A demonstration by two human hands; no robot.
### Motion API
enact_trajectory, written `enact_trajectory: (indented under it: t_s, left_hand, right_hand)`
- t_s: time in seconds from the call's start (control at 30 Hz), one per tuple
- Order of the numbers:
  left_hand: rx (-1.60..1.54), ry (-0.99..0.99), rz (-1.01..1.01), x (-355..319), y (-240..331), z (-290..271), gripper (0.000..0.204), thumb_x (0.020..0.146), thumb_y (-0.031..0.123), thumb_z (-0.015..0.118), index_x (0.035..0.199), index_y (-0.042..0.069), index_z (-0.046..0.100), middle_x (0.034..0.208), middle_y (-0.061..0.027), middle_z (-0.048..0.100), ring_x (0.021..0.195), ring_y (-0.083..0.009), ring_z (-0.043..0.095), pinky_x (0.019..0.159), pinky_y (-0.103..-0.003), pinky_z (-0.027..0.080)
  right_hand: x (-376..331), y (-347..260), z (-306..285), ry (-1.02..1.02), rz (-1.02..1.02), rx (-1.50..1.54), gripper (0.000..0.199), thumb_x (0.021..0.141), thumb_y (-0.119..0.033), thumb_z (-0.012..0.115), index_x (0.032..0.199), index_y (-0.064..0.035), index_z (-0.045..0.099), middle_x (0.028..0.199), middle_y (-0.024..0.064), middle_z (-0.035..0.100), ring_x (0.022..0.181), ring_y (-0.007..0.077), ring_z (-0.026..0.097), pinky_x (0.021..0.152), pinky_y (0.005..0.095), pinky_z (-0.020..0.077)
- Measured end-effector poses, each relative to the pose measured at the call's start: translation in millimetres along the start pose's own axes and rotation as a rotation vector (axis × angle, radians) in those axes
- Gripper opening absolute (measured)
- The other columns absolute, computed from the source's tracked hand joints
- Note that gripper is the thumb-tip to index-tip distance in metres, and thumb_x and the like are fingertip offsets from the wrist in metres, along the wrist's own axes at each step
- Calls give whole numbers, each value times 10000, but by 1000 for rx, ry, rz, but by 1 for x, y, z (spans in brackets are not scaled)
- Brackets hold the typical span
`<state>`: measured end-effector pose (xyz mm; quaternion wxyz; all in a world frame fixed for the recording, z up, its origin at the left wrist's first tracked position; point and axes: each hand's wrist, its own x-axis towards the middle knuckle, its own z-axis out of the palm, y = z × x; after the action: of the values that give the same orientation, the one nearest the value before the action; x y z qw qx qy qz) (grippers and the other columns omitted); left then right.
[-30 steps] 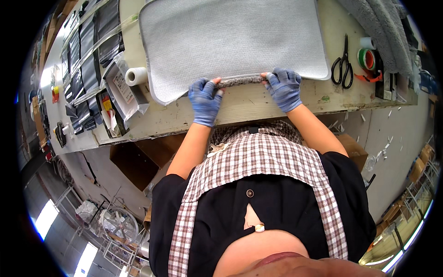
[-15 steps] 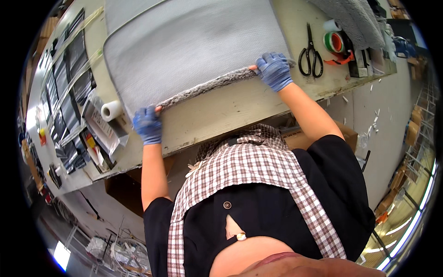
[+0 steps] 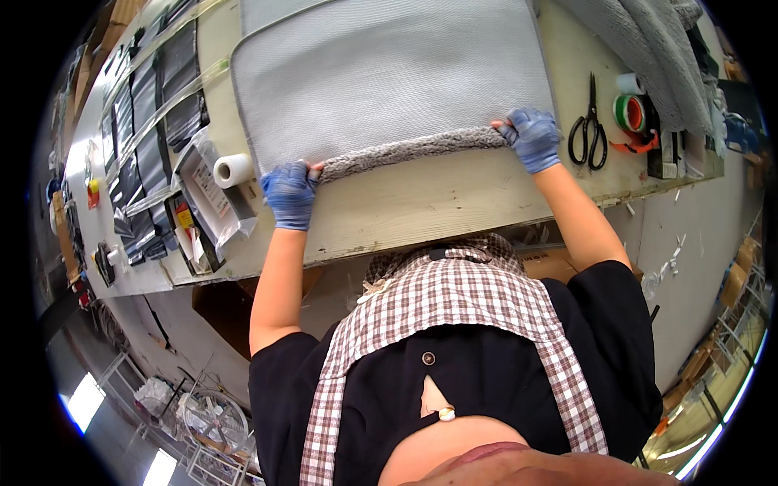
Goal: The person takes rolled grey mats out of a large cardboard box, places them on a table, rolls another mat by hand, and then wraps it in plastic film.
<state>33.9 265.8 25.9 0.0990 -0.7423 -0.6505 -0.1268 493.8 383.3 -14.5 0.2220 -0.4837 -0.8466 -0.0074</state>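
A grey mat [image 3: 389, 81] lies on the table with its smooth textured backing facing up. Along its near edge a strip of fluffy grey pile [image 3: 413, 149] shows where the mat is folded over. My left hand [image 3: 289, 194], in a blue glove with bare fingertips, grips the near left corner of that fold. At the near right corner my right hand [image 3: 532, 139], gloved the same way, is closed on the fold. Black-handled scissors [image 3: 589, 134] lie just right of my right hand. Beside my left hand rests a white roll [image 3: 233, 170].
Flat dark plastic packages [image 3: 150, 121] lie at the left under clear strips. A clear-wrapped box [image 3: 207, 190] stands nearer me. Tape rolls [image 3: 630, 113] and a grey fluffy pile of fabric [image 3: 648, 53] occupy the right. The table's front edge [image 3: 389, 241] runs before my apron.
Both hands have drawn the near edge of the mat over, so the band of fluffy pile looks wider. The whole view has shifted, with the table appearing farther right.
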Motion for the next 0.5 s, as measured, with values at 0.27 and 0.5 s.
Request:
enact_trajectory:
  t_s: [0.27,0.5]
  left_hand:
    - [-139,136,15,-14,15,-4,134,864,237,709,872,115,654,869,-33,637,856,-280,599,754,-415,463]
    - [-1,-105,-96,26,-10,5,236,839,344,762,862,133,660,843,-58,638,812,-302,576,724,-416,439]
  right_hand:
    - [-27,-10,-14,-70,27,1,313,872,-468,696,924,-175,599,903,33,610,939,243,562,814,447,428]
    - [28,7,-7,-124,78,-141,370,807,-542,732,825,-182,644,863,8,608,898,235,572,805,431,425]
